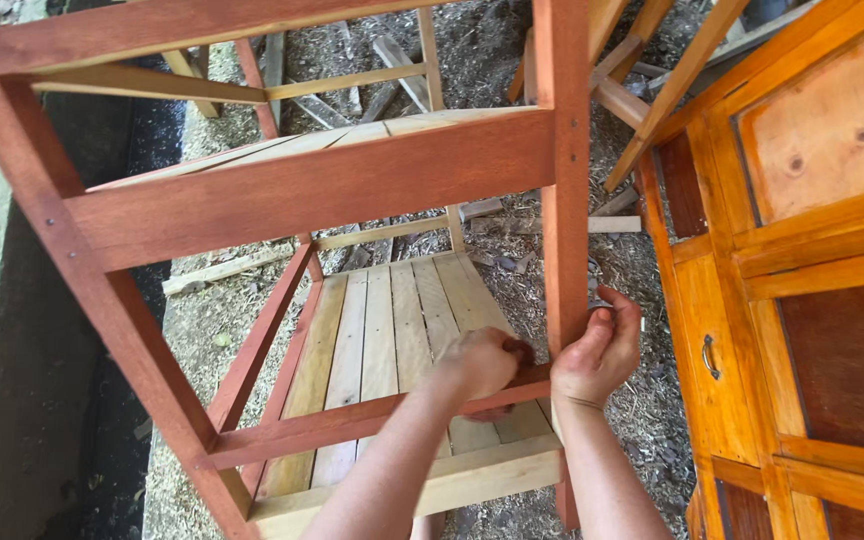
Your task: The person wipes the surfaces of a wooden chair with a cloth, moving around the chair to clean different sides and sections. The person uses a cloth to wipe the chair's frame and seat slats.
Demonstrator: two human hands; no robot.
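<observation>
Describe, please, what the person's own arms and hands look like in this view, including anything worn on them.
Both forearms come up from the bottom edge, bare as far as the picture shows: no sleeves, no gloves. The left hand and right hand carry no ring, watch or bracelet that I can make out. A thin line crosses the right wrist, but whether it is a band or just a crease is too small to tell. No markings show.

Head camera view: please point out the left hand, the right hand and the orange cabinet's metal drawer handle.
left hand (484,362): head view, on the back of the hand.
right hand (599,352): head view, on the back of the hand.
metal drawer handle (710,356): head view, on the middle of its curved bar.
</observation>
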